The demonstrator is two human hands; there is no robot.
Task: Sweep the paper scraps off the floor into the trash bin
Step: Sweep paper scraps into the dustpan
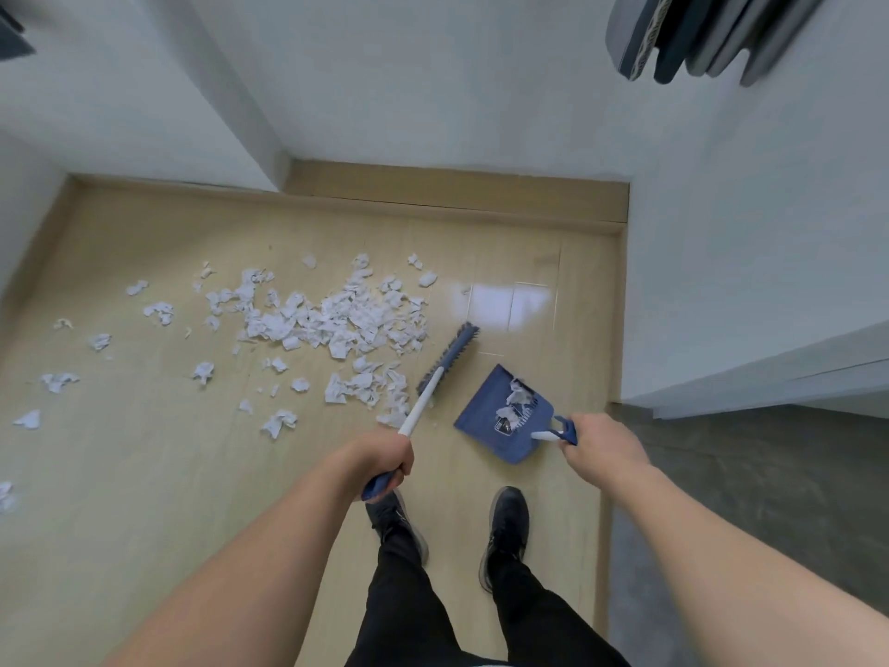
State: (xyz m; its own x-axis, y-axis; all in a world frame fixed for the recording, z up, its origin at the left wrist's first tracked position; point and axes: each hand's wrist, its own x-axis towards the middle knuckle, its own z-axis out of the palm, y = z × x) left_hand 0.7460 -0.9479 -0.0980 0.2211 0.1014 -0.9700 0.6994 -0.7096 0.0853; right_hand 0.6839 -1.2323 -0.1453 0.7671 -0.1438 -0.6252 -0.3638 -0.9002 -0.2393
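Note:
White paper scraps [332,324] lie scattered over the light wooden floor, thickest in the middle, with loose bits off to the left. My left hand [385,457] grips the blue-ended handle of a broom [447,363], whose blue brush head sits at the right edge of the pile. My right hand [603,447] holds the handle of a blue dustpan [486,416], which rests on the floor just right of the broom. A few scraps lie in the pan. No trash bin is in view.
White walls close in the floor at the back and right, with a wooden step [457,195] along the back wall. A grey floor strip [750,498] runs at the right. My two black shoes [505,527] stand below the dustpan. Dark items [712,31] hang at the top right.

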